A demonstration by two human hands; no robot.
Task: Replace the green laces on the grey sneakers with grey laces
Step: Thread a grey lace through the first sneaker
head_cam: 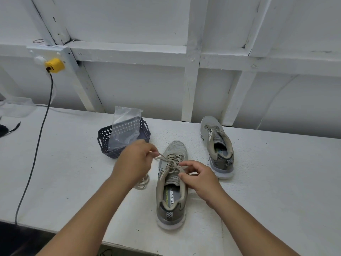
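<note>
White table spans the view, set against a white panelled wall. Near sneaker lies at table centre, toe pointing away, heel toward the viewer, with a pale lace threaded through its eyelets. Second sneaker sits apart to the right and farther back, toe also pointing away; whether it carries a lace cannot be told. Left hand is over the table just left of the near sneaker's toe, fingers curled and pinching one strand of the lace, which runs taut from the hand to the eyelets. Right hand rests at the right side of the near sneaker's tongue, thumb and forefinger narrowly parted at the lacing; whether they grip the lace cannot be told. Slack lace loops lie on the table below the left hand. Dark basket stands behind the left hand, holding a clear bag. Grey cable hangs from a yellow plug on the wall and crosses the table at far left
</note>
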